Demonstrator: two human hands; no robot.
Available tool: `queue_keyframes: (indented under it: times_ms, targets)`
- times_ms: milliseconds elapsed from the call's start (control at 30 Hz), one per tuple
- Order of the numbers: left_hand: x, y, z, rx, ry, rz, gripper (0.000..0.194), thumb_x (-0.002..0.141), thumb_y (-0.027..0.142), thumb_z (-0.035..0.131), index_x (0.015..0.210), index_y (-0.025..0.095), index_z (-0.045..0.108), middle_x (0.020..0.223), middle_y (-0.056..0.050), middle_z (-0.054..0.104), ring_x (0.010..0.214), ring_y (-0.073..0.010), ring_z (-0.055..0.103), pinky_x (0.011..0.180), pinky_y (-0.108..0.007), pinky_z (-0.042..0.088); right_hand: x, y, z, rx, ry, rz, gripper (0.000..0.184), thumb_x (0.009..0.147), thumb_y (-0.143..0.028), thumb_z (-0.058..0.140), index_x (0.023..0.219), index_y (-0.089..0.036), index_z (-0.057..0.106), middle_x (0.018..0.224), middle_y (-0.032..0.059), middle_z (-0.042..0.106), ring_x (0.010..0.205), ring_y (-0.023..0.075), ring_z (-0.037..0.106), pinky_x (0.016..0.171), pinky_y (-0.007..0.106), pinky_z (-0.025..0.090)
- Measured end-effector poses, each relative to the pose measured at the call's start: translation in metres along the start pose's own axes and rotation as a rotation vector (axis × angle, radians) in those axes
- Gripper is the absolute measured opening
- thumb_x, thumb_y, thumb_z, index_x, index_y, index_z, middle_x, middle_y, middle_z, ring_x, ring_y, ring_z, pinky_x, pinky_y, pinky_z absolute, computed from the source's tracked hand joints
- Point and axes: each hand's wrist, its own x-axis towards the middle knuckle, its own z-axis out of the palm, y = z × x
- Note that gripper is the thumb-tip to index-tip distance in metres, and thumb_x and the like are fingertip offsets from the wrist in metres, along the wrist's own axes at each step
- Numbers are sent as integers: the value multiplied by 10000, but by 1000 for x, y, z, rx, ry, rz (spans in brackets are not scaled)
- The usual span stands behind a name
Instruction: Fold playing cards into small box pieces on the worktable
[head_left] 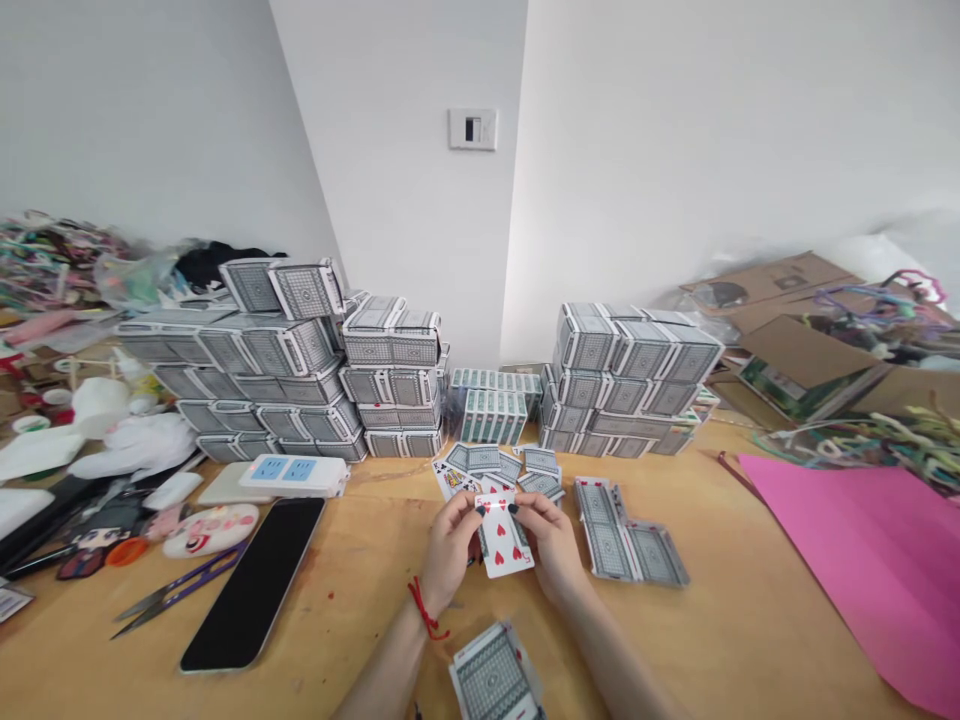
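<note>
A five of hearts playing card (501,545) faces me, held by its upper edge between both hands. My left hand (450,550) pinches its top left corner and wears a red string bracelet (426,610) at the wrist. At the top right corner, my right hand (551,545) grips the same card. Another patterned card seems to lie behind it, mostly hidden. Just beyond my fingers is a loose pile of cards (484,460), some face up. A folded card assembly (634,540) lies right of my right hand. Closer to me sits a stack of cards (496,675).
Blocks built of folded cards stand in stacks at left (255,380) and right (630,380). Boxed decks (495,415) sit between them. On the left are a phone (255,585), scissors (176,590) and a power strip (294,474); on the right, pink paper (847,560) and cardboard boxes (810,365).
</note>
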Motion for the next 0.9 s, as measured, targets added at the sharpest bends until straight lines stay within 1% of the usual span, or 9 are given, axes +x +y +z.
queue_keyframes:
  times_ms: [167,267,467,633,767,900]
  targets:
    - [-1,2,-1,-20,-19,7,153,666,270,535,769,161,566,574,37,512,485,-88,473,442,-177,368,1,2,-1,54,-22,9,164,534,-248,674,649,-183,577,504,-48,547,418,97,444,417,206,316]
    - [0,1,0,-29,-5,11,109,655,242,539,731,167,559,568,42,512,495,-88,473,455,-176,369,1,2,-1,43,-44,-4,160,557,-245,656,673,-185,563,503,-58,511,409,84,412,401,194,292]
    - [0,2,1,-110,21,-17,68,622,213,534,667,168,558,531,56,506,465,-82,458,441,-178,357,-2,0,3,27,-179,-12,105,643,-267,585,718,-206,545,539,-68,487,441,80,393,429,185,301]
    - [-1,4,1,-148,42,-21,90,594,185,523,649,161,589,520,50,522,452,-80,450,436,-180,346,-4,0,5,37,-238,-12,59,666,-237,547,716,-209,534,548,-70,473,459,82,380,448,185,303]
    - [-1,4,1,-101,92,-34,109,569,177,514,618,152,608,518,36,540,452,-88,462,439,-189,345,-4,3,4,5,-228,-23,26,663,-222,540,678,-204,528,535,-70,468,455,83,373,435,186,289]
    - [-1,4,2,-41,114,0,109,577,184,510,604,152,611,541,26,559,459,-93,464,444,-196,340,-3,5,4,23,-216,-18,32,651,-205,549,652,-198,518,523,-70,463,448,78,367,427,185,283]
